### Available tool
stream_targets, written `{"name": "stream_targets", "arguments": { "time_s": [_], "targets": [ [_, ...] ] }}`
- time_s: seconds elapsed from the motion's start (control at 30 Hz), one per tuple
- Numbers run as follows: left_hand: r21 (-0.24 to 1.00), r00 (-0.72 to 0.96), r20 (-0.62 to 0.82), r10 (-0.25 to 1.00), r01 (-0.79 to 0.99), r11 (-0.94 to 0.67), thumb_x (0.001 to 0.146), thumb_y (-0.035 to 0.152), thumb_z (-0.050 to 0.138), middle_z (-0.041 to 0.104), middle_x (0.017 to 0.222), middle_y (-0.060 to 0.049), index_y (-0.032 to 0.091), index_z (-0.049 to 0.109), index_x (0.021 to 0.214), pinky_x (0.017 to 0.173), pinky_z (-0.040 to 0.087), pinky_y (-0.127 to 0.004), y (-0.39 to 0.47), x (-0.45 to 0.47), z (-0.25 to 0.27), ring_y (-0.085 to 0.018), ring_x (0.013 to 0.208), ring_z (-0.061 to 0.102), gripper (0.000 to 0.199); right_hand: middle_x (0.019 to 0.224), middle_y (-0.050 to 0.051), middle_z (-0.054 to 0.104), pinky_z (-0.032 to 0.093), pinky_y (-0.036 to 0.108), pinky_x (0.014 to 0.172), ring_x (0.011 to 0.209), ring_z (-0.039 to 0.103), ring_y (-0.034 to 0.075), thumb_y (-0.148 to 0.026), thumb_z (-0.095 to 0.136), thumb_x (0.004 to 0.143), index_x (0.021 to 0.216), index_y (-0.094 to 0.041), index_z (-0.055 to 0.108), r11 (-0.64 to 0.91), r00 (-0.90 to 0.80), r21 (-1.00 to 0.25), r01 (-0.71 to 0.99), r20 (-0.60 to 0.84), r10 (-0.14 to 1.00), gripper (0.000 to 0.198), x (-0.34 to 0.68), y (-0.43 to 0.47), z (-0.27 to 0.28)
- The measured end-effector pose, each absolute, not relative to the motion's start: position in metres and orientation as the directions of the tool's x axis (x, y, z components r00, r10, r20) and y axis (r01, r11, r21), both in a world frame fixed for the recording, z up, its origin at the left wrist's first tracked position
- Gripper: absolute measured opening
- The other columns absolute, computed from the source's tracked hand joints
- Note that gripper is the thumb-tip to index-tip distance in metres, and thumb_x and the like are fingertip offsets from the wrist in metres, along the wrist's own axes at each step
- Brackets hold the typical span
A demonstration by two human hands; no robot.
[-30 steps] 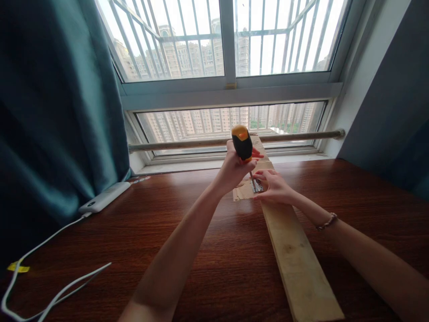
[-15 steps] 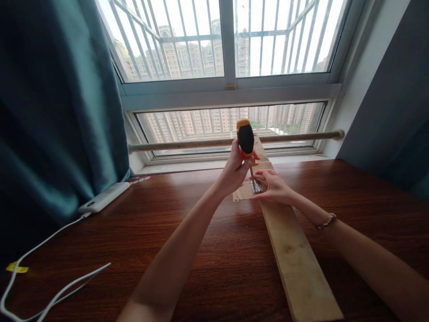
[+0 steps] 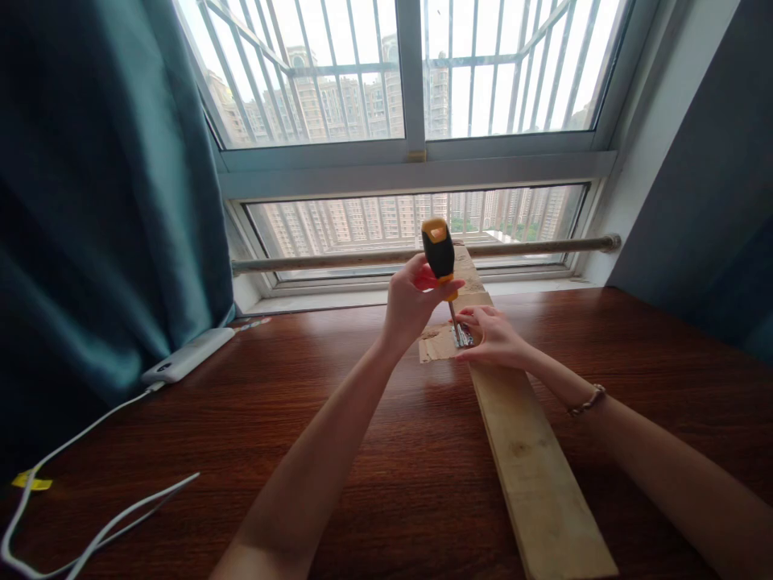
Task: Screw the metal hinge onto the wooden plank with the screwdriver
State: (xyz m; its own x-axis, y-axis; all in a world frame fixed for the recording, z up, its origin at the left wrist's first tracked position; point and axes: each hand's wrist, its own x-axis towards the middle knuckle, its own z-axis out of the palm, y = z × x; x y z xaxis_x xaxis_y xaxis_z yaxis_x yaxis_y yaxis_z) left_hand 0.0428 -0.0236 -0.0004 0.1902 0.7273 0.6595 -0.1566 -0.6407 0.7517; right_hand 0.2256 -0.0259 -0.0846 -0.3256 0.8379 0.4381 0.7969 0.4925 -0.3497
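Note:
My left hand (image 3: pixel 411 302) is closed round the lower handle of a yellow-and-black screwdriver (image 3: pixel 439 248), which stands nearly upright. Its shaft points down at a small shiny metal fitting (image 3: pixel 463 336), whose exact kind I cannot make out. That fitting rests where a short, rough-edged piece of wood (image 3: pixel 436 345) meets a long wooden board (image 3: pixel 537 459). From the right, my right hand (image 3: pixel 498 338) grips the fitting, thumb on the near side and fingers on the far side. Whether the screwdriver tip sits in a screw is too small to tell.
A brown wood-grain table (image 3: pixel 338 451) carries everything. At the left lie a white power bank (image 3: pixel 190 354), a white cable (image 3: pixel 78 435) and a yellow tag (image 3: pixel 31 482), beside a dark teal curtain (image 3: pixel 109 177). A horizontal rail (image 3: pixel 338 262) crosses before the barred window.
My left hand has turned and opened slightly round the handle, shifting a little left. The screwdriver has rotated, its handle tipping slightly left. My right hand, the fitting and the board stay put.

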Motion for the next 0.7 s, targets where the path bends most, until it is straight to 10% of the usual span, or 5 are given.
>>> {"name": "stream_targets", "arguments": {
  "time_s": [0.23, 0.7],
  "targets": [
    [0.687, 0.304, 0.72, 0.624, -0.184, -0.703, 0.086, 0.038, 0.048, 0.057, 0.081, -0.001, 0.021, 0.044, 0.098, 0.073, 0.047, -0.03, -0.028, 0.055, -0.012, -0.013, 0.075, 0.056, 0.02, 0.117, 0.005, 0.056, 0.036, 0.045, 0.095, 0.109, 0.047, 0.028, -0.054, 0.075, 0.053, 0.111, -0.027, 0.057, 0.491, -0.321, -0.34, 0.802, 0.449, 0.834, 0.067, 0.225, -0.024, -0.086],
    [0.76, 0.243, 0.623, 0.744, -0.415, -0.501, 0.07, 0.038, 0.069, 0.052, 0.063, 0.002, 0.016, 0.054, 0.064, 0.061, 0.045, -0.026, -0.007, 0.057, -0.02, -0.009, 0.059, 0.052, 0.027, 0.12, 0.004, 0.055, 0.034, 0.046, 0.095, 0.109, 0.045, 0.029, -0.053, 0.074, 0.056, 0.112, -0.028, 0.057, 0.503, -0.343, -0.349, 0.791, 0.427, 0.836, 0.064, 0.225, -0.028, -0.082]
  ]
}}
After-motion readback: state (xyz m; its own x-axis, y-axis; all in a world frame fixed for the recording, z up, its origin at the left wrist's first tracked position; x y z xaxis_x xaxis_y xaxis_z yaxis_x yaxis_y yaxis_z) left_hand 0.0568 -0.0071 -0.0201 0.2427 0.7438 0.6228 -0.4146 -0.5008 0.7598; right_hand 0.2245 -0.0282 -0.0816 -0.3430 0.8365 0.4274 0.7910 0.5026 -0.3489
